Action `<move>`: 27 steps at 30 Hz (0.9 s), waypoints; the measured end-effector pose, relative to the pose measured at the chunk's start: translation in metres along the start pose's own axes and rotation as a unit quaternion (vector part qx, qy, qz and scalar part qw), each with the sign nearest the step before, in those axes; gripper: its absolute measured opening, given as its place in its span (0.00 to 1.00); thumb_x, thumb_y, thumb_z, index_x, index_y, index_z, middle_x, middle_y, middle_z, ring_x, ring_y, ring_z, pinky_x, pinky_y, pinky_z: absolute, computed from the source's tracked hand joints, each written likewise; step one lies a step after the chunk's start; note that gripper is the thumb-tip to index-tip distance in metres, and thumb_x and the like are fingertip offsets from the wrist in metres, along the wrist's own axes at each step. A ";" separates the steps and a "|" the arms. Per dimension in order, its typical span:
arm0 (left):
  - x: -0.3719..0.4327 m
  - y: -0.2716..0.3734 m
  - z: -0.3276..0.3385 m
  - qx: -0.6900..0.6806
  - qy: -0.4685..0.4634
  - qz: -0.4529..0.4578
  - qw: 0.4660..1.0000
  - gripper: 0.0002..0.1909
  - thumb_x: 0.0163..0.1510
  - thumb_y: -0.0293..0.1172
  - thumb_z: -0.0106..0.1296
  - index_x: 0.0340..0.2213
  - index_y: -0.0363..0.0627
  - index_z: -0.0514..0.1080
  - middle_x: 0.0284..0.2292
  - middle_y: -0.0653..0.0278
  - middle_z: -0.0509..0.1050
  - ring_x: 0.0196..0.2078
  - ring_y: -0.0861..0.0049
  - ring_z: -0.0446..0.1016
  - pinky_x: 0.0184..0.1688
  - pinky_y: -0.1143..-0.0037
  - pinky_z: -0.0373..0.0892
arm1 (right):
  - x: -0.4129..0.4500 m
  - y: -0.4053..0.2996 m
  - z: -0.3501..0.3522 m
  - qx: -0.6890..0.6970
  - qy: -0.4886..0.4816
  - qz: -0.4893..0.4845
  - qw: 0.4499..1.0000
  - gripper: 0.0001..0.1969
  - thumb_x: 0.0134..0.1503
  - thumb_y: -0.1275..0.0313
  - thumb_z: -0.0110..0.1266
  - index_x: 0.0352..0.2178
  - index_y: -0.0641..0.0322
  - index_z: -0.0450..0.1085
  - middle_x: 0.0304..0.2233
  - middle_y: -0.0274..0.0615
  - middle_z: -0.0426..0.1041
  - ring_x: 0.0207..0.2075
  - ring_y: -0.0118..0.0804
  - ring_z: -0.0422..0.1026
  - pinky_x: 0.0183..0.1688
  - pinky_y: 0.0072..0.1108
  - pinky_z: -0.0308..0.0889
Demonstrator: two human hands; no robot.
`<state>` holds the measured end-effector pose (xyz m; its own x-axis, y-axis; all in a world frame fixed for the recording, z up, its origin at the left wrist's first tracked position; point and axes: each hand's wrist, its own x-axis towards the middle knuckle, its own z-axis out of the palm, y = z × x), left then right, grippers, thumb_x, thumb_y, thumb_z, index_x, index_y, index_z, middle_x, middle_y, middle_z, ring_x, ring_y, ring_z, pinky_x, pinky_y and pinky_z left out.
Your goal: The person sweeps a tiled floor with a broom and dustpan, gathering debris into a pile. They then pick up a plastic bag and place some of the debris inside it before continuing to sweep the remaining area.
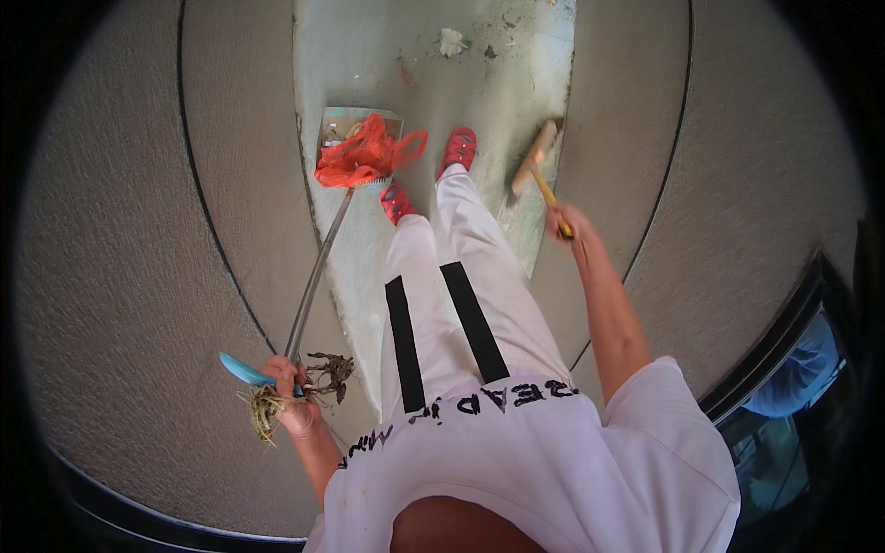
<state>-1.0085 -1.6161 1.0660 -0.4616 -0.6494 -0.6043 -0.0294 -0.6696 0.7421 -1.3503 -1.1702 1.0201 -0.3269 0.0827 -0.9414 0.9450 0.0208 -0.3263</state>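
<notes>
My left hand [293, 401] grips the upper end of a long metal dustpan handle [319, 266], together with a light-blue plastic piece [242, 370] and a bunch of dry, withered plant stalks [265, 415]. At the handle's far end the dustpan [361, 112] rests on the floor, with a crumpled red plastic bag [370, 153] and other litter in it. My right hand [571, 225] is closed around the yellow handle of a brush [544, 186]. Its wide, pale head [536, 157] is blurred, beside the right wall's base; whether it touches the floor I cannot tell.
Grey textured walls stand on the left [131, 276] and right [622, 124] of a narrow pale floor [366, 41]. Farther ahead lie a whitish leafy scrap [452, 43] and dark debris [490, 52]. My red shoes [460, 148] are between dustpan and brush. A dark-framed window [795, 373] is at lower right.
</notes>
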 end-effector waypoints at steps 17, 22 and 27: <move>-0.015 0.002 -0.055 0.018 -0.027 -0.024 0.999 0.13 0.38 0.28 0.56 0.19 0.46 0.60 0.22 0.68 0.62 0.22 0.84 0.58 0.22 0.83 0.55 | -0.084 -0.023 0.181 -0.281 -0.020 -0.195 0.939 0.07 0.51 0.72 0.47 0.29 0.59 0.57 0.15 0.30 0.56 0.09 0.20 0.55 0.09 0.17 0.56; -0.021 0.004 -0.063 0.030 0.009 -0.027 0.999 0.14 0.37 0.31 0.58 0.17 0.46 0.60 0.21 0.67 0.62 0.21 0.82 0.59 0.22 0.82 0.55 | -0.022 -0.009 0.274 -0.259 -0.194 -0.099 0.941 0.07 0.52 0.70 0.46 0.24 0.60 0.57 0.11 0.28 0.54 0.09 0.21 0.54 0.10 0.16 0.54; -0.022 -0.009 -0.063 0.026 0.036 -0.024 0.999 0.13 0.38 0.30 0.55 0.18 0.45 0.60 0.20 0.66 0.62 0.20 0.82 0.58 0.21 0.82 0.55 | 0.041 -0.039 0.322 -0.264 -0.229 -0.010 0.937 0.12 0.53 0.66 0.44 0.17 0.55 0.56 0.10 0.25 0.55 0.09 0.18 0.53 0.10 0.15 0.52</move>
<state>-0.9425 -1.6183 1.0547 -0.3929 -0.6423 -0.6581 -0.0978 -0.6824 0.7244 -1.4032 -1.4880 0.9673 -0.2000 -0.3559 -0.9129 0.7707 0.5182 -0.3709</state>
